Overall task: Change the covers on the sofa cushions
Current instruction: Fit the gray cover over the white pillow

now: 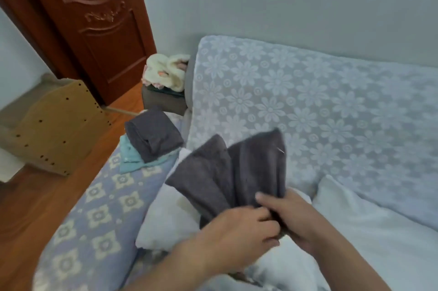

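Cardboard, a tan perforated sheet (57,124), leans on the floor far left of the fingers, beside a carved reddish-brown wooden door (94,25). Nearer, up-left of the fingers, a folded dark grey plush cover (152,135) sits on a folded teal cloth (132,158) at the end of the blue floral-patterned sofa seat (94,207); probably the stack of covers waiting their turn, kept within reach. Behind it a cream fluffy bundle (166,72) rests on a small grey stool (163,101).

Left hand (237,231) curls round the near edge of a dark grey fleece cushion cover (227,172), fingers (258,215) bent and pinching the fabric. Right hand (291,217) grips the same edge just beside it, thumb on top, fingers wrapped under. Both hands are closed on the cloth and touching each other. The cover fans up and away from the fingers in two flaps; looks like the hands are hunting for the opening so it can be spread.

Directly below the fingers lies a bare white cushion insert (166,219), likely what the cover goes on. Another white cushion (367,231) lies right of the fingers against the pale lace-floral sofa back (320,106). Cover not yet on.
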Tool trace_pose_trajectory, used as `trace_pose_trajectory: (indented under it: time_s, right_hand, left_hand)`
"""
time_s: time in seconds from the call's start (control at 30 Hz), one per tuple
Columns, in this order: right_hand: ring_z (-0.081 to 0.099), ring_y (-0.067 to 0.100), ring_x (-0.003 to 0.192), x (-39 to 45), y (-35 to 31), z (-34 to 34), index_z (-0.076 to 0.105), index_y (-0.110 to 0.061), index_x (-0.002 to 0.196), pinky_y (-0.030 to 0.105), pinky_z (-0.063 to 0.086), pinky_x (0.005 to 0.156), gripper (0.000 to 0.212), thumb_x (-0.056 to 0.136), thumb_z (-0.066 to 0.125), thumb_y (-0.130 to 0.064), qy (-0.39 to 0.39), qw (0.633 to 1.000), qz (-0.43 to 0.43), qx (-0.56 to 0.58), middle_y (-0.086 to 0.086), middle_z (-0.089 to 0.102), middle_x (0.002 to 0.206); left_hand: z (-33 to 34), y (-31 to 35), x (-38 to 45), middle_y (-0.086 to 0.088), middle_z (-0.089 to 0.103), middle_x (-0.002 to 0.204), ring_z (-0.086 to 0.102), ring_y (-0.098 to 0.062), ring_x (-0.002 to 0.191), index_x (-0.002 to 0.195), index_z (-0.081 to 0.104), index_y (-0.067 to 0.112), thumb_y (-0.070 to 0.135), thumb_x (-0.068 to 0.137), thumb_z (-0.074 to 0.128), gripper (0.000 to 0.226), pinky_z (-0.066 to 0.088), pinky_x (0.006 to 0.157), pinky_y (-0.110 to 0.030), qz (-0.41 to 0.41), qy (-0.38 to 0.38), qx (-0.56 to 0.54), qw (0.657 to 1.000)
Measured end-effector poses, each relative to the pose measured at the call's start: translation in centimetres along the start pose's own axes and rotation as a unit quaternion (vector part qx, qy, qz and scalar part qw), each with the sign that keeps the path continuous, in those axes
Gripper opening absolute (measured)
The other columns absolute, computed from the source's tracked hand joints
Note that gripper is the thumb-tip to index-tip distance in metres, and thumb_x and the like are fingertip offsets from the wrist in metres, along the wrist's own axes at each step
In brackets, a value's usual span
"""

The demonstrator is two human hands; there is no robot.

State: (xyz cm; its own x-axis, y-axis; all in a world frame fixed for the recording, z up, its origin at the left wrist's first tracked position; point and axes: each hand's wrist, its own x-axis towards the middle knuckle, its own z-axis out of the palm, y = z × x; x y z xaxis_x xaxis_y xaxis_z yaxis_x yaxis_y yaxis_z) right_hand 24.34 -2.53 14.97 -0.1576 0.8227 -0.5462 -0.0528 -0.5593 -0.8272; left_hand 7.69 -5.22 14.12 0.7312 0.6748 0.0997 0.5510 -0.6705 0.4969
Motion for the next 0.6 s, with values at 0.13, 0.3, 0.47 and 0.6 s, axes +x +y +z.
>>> trace_pose_trajectory:
  time_s: [0.13,0.3,0.47,0.6]
  right_hand:
    - [0.071,0.034,0.098,-4.3,5.2,-7.1,0.064,-0.001,0.117,0.048,0.058,0.082,0.022,0.102,0.053,-0.013,0.200,0.973,0.016,0.112,0.018,0.075,0.104]
    - [0.072,0.029,0.099,-8.7,2.9,-11.2,0.062,-0.004,0.117,0.044,0.058,0.082,0.024,0.103,0.054,-0.023,0.228,0.945,-0.097,0.213,0.014,0.074,0.108]
    - [0.069,0.028,0.094,-8.1,-5.2,-13.4,0.054,-0.003,0.127,0.041,0.059,0.068,0.030,0.105,0.051,-0.023,0.200,0.930,-0.117,0.287,0.013,0.069,0.110]
    - [0.064,0.033,0.102,-9.4,-11.8,-13.6,0.054,-0.004,0.121,0.050,0.058,0.076,0.024,0.105,0.049,-0.021,0.133,0.931,-0.172,0.294,0.014,0.063,0.116]
  left_hand:
    - [7.9,5.7,-0.1,0.000,0.058,0.115,0.060,-0.032,0.104,0.102,0.039,0.027,0.047,0.098,0.052,0.024,0.048,0.082,-0.045,-0.210,-0.089,-0.011,0.974]
    - [9.0,5.2,-2.3,0.001,0.069,0.100,0.065,-0.025,0.094,0.097,0.048,0.028,0.047,0.086,0.060,0.025,0.048,0.073,-0.037,-0.340,-0.080,0.019,0.937]
    - [1.1,1.2,-5.0,0.001,0.065,0.090,0.065,-0.030,0.089,0.088,0.048,0.026,0.016,0.083,0.051,0.012,0.050,0.069,-0.038,-0.476,0.102,0.160,0.858]
    - [-9.4,2.1,-4.5,0.002,0.064,0.085,0.063,-0.030,0.078,0.094,0.056,0.029,0.011,0.089,0.056,0.019,0.054,0.067,-0.039,-0.463,0.270,0.241,0.809]
